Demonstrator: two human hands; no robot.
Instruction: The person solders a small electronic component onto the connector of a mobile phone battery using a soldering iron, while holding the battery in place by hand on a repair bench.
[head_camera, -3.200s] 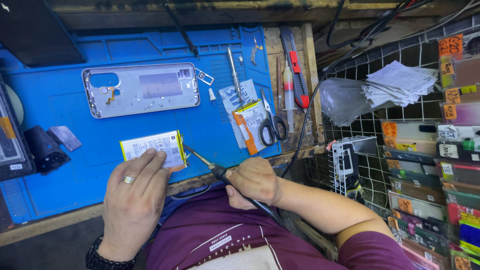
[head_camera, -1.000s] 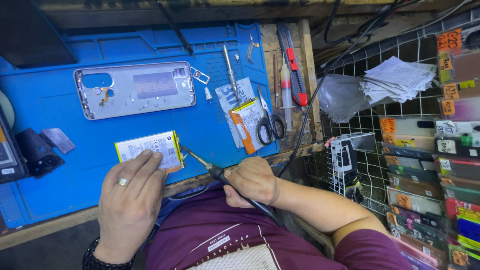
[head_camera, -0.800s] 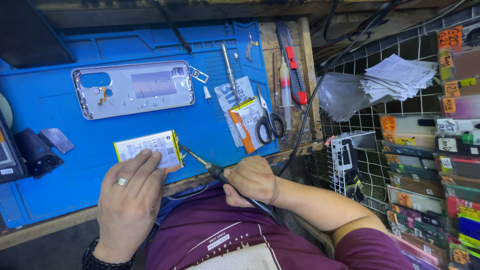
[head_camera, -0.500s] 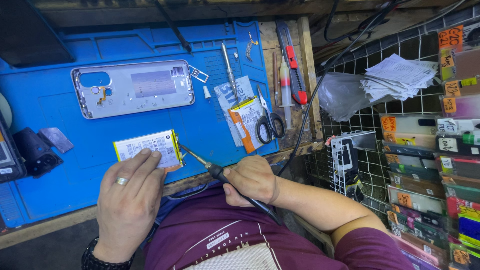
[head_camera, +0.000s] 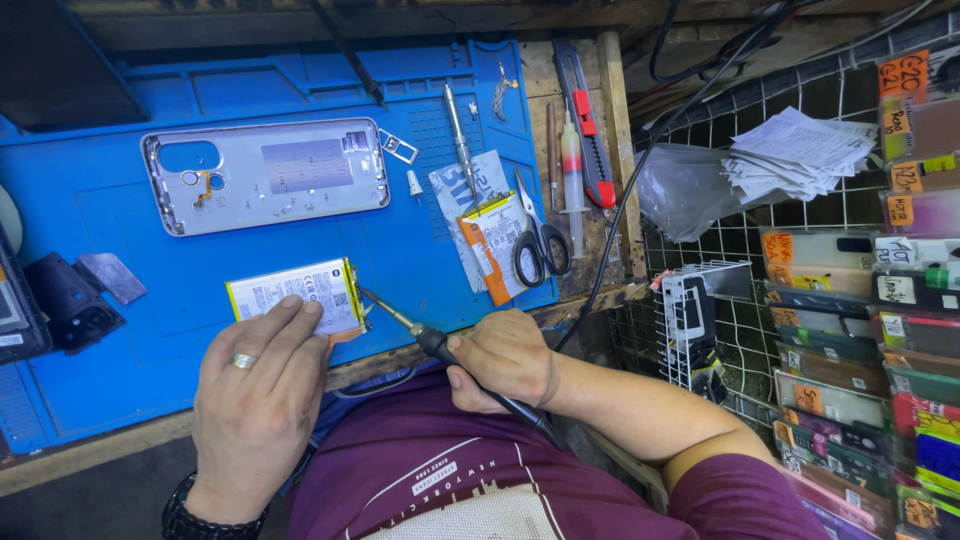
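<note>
A flat white phone battery (head_camera: 290, 290) with a yellow edge lies near the front of the blue work mat (head_camera: 110, 230). My left hand (head_camera: 255, 400), with a ring on one finger, presses its fingertips down on the battery's near edge. My right hand (head_camera: 505, 355) grips a black-handled soldering iron (head_camera: 430, 340) like a pen. Its metal tip touches the battery's right edge. A silver phone back cover (head_camera: 265, 175) lies inner side up farther back on the mat.
Scissors (head_camera: 540, 240), a metal screwdriver (head_camera: 460, 135), a red-handled cutter (head_camera: 585, 120), a syringe (head_camera: 570, 180) and small packets (head_camera: 485, 230) lie at the mat's right. Black parts (head_camera: 60, 305) sit at the left. A wire rack with boxed items (head_camera: 850, 330) and papers (head_camera: 800, 150) stands on the right.
Both hands hold almost the same pose throughout. The soldering iron tip stays at the battery's right edge; only the view has shifted slightly.
</note>
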